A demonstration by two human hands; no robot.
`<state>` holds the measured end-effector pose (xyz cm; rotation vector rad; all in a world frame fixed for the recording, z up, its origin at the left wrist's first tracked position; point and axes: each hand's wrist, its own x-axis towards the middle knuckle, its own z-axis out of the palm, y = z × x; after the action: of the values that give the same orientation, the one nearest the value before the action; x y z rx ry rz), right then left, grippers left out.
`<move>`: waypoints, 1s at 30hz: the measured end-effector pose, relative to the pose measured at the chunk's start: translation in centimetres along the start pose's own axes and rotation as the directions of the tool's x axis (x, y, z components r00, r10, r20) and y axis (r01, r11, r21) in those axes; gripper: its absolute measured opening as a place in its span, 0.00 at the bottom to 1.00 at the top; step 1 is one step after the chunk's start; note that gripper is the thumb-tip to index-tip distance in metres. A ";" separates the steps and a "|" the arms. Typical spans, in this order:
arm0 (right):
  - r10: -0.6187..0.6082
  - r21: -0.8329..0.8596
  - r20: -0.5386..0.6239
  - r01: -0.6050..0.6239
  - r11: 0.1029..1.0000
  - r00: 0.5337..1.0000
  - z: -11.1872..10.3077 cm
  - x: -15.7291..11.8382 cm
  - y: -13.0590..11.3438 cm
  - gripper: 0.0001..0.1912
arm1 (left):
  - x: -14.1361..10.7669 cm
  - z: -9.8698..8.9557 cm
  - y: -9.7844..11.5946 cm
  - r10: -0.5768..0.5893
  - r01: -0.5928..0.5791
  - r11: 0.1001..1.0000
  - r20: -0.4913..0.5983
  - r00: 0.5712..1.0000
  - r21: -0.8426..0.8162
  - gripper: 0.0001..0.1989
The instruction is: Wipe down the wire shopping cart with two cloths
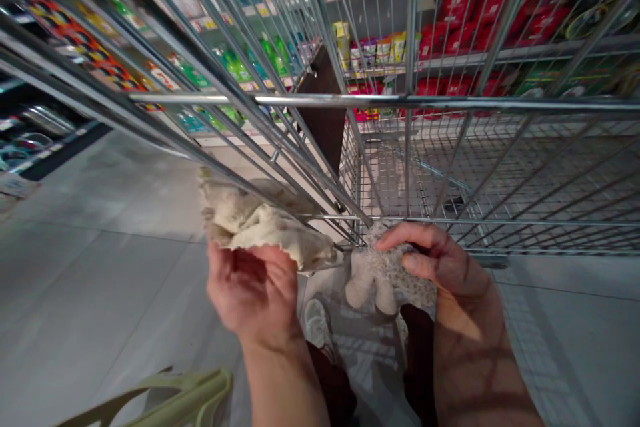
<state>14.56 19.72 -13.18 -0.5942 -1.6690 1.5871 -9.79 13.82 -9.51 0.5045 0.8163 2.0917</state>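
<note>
The left hand [253,290], at about seven o'clock in the view, is half closed. Its fingers [235,273] curl up beneath a crumpled cream fabric piece [255,220] and hold it raised, its mottled folds bunched and sagging just under the slanted wires of a metal shopping cart [410,103]. The right hand [443,267], at about four o'clock, is also partly closed, with its fingers [413,237] bent over a speckled grey-and-cream plush piece [385,273]. This piece has rounded, stubby lobes and sits close under the cart's lower rail. The two soft pieces lie just beside each other at about six o'clock; whether they are joined, I cannot tell.

Below the hands, a pale sneaker [317,323] and dark trousers [420,353] show, and the shadow of the cart's wires falls across the right forearm [480,360]. A pale green plastic object [185,400] sits at the lower edge at about seven o'clock, above a grey tiled floor [100,293]. Through the cart, store shelves hold green bottles [250,67] at about eleven o'clock and red packages [465,27] at about one o'clock.
</note>
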 end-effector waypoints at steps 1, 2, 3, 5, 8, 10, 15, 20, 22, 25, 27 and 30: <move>0.010 0.001 0.007 -0.010 1.000 1.000 0.0 0.0 -0.1 0.15 | -0.3 0.3 0.5 0.064 -0.064 0.998 0.007 0.998 -0.021 0.08; 0.020 0.003 0.015 -0.020 1.000 1.000 0.1 0.0 -0.1 0.15 | -0.6 0.6 0.8 0.104 -0.104 0.994 0.005 0.995 -0.033 0.06; 0.027 0.006 0.018 -0.027 1.000 0.999 0.1 0.0 -0.2 0.16 | -0.9 0.9 0.7 0.123 -0.123 0.992 0.012 0.992 -0.025 0.06; 0.021 0.003 0.008 -0.021 1.000 1.000 0.2 0.0 -0.2 0.16 | -1.1 1.6 -0.1 0.124 -0.126 0.991 0.033 0.992 0.049 0.10; -0.003 -0.012 -0.005 0.003 1.000 1.000 0.2 0.0 -0.1 0.14 | -0.8 2.2 -2.2 0.171 -0.167 0.964 0.001 0.985 0.207 0.19; -0.006 -0.006 0.002 0.006 1.000 1.000 0.2 0.1 -0.1 0.13 | -0.5 2.3 -3.4 0.259 -0.245 0.920 -0.006 0.966 0.306 0.19; -0.025 -0.010 0.005 0.025 1.000 1.000 0.4 0.1 0.0 0.13 | -0.5 1.2 -5.3 0.360 -0.333 0.720 0.083 0.929 0.609 0.09; -0.036 -0.036 -0.012 0.036 0.999 0.999 0.5 0.0 -0.2 0.13 | -1.1 -0.8 -5.2 0.184 -0.162 0.314 0.107 0.977 0.935 0.18; -0.029 -0.052 -0.005 0.029 0.998 1.000 0.5 0.0 -0.1 0.14 | -1.1 -1.2 -4.5 0.107 -0.147 0.156 0.131 0.986 0.977 0.19; -0.011 -0.064 0.020 0.012 0.998 1.000 0.3 0.1 0.0 0.15 | -1.4 -0.8 -3.1 0.168 -0.171 0.019 0.165 0.972 0.985 0.17; -0.007 -0.054 0.034 0.009 0.999 0.999 0.2 0.2 0.0 0.16 | -1.8 0.2 -2.3 0.330 -0.180 0.141 0.125 0.936 0.974 0.15; 0.016 -0.031 0.038 -0.015 0.999 0.999 0.1 0.2 -0.3 0.17 | -2.5 2.9 -1.9 0.576 -0.344 0.529 -0.031 0.817 0.776 0.12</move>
<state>14.39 19.77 -12.89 -0.5973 -1.7236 1.5954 -5.55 13.71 -8.92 0.9578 1.9478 2.2634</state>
